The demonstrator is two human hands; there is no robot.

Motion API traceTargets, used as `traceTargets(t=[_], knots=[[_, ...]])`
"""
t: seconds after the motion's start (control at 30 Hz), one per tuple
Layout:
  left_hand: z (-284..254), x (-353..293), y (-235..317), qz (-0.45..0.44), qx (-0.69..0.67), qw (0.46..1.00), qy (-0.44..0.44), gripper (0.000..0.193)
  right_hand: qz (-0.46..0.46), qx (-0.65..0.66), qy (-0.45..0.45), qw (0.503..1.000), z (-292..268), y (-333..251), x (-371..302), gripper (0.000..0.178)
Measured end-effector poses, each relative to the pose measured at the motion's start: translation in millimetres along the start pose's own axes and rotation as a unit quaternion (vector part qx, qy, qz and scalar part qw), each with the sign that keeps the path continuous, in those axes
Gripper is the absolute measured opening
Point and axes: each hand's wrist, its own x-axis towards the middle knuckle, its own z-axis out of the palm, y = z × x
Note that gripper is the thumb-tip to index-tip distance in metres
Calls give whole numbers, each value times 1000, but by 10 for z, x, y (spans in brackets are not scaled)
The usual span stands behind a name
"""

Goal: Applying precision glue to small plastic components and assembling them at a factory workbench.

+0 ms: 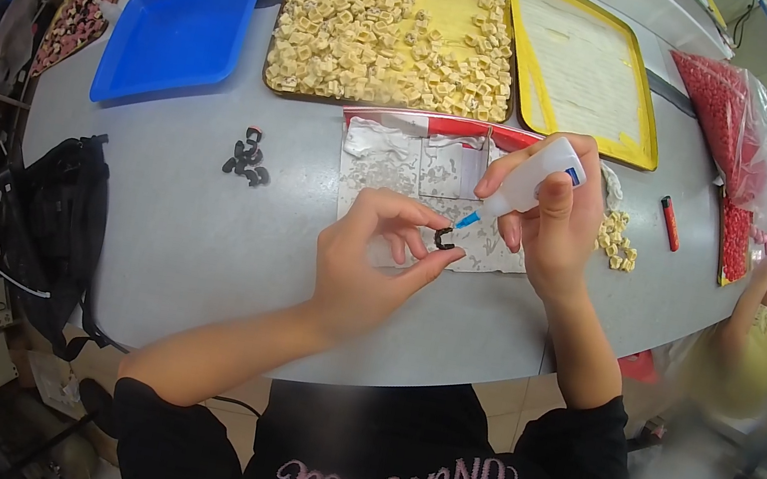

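Between the thumb and forefinger of my left hand (371,253) is a small black C-shaped piece (444,240). My right hand (558,228) grips a white squeeze bottle (538,176), tilted with its blue nozzle (468,220) down at the top of that piece; whether the tip touches it I cannot tell. Both hands are above a glue-marked white board (379,173) with a red-and-white far edge. Several similar black pieces (247,156) lie loose to the left. A small pile of cream-coloured pieces (616,241) is right of my right hand.
A large tray of cream pieces (357,32) stands at the back, between a blue tray (180,33) and a yellow-rimmed tray (636,140). At right are a red marker-like tube (670,224) and a bag of red pieces (727,125). A black bag (51,225) sits at the left edge.
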Motion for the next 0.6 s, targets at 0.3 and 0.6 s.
traceTargets(t=[0.3,0.6], knots=[[-11,-2,4,-2,-2,1000,3,36,-32,-51,42,997,-129,-7,48,38],[33,-4,29,-6,12,1000,-16,34,-134,-37,143,980,-383,-314,219,36]])
